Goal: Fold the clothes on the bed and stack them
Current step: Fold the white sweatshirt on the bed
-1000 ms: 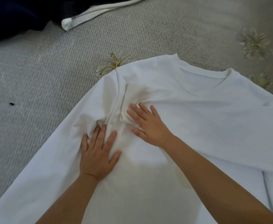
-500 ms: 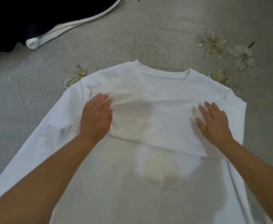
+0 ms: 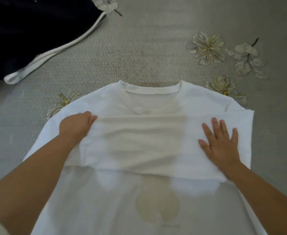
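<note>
Shirt, soft white knit, folded sleeve

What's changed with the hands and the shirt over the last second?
Both hands moved apart from the shirt's left shoulder. The right hand slid across to the right side and lies flat on the folded-over sleeve. The left hand went from flat to gripping the fold's left end. The white shirt remains spread on the bed, the dark garment beyond it.

bed: grey, flower-patterned | white shirt lying flat | dark garment, possibly trousers, far-left
</note>
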`<state>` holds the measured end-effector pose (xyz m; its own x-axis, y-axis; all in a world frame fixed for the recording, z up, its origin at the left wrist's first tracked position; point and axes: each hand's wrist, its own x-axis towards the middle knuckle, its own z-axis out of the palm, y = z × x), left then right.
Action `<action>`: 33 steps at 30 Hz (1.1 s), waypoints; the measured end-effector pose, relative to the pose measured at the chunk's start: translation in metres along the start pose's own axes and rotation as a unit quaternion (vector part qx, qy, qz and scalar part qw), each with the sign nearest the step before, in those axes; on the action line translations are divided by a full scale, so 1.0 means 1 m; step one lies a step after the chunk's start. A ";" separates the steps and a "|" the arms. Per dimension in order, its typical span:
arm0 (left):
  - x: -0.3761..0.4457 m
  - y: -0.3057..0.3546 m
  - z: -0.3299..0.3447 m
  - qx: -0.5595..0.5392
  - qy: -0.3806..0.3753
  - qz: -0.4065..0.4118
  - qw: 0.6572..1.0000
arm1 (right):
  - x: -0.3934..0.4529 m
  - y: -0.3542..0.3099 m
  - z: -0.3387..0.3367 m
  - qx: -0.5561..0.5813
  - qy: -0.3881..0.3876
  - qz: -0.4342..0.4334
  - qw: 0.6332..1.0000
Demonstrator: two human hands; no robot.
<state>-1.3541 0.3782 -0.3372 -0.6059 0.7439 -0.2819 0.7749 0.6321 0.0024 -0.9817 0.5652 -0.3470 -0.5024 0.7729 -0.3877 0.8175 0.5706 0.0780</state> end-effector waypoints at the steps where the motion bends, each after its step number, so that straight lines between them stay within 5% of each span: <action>1: 0.001 0.001 0.003 0.002 -0.003 -0.013 1.000 | 0.001 0.000 0.000 0.002 0.002 -0.005 1.000; 6: 0.003 0.014 0.003 0.076 0.003 -0.058 0.995 | 0.001 -0.001 -0.001 0.010 -0.008 -0.008 1.000; 9: -0.006 0.016 -0.003 0.031 0.079 -0.060 0.995 | -0.003 -0.009 -0.008 0.035 0.001 -0.011 0.999; 13: -0.042 0.021 -0.013 -0.037 0.137 0.057 0.988 | -0.033 -0.042 -0.007 0.098 0.083 -0.105 0.986; 16: -0.087 0.006 -0.003 0.014 0.117 0.139 0.983 | -0.058 -0.075 0.002 0.112 0.136 -0.199 0.964; 20: -0.152 -0.035 0.019 0.020 0.038 0.058 0.997 | -0.078 -0.113 0.010 0.079 0.114 -0.248 0.959; 25: -0.232 -0.047 0.047 -0.001 -0.032 -0.001 0.999 | -0.086 -0.131 0.015 0.054 0.091 -0.232 0.967; 29: -0.248 -0.017 0.048 -0.020 -0.020 0.012 1.000 | -0.101 -0.108 0.017 0.040 0.121 -0.232 0.964; 33: -0.226 0.029 0.033 -0.038 0.021 0.068 0.997 | -0.110 -0.066 0.015 0.054 0.114 -0.065 0.990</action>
<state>-1.1888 0.2211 -0.3052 -0.5044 0.8312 -0.2338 0.8355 0.5382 0.1109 -0.9760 0.4383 -0.3234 -0.6458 0.7442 -0.1703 0.7608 0.6461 -0.0617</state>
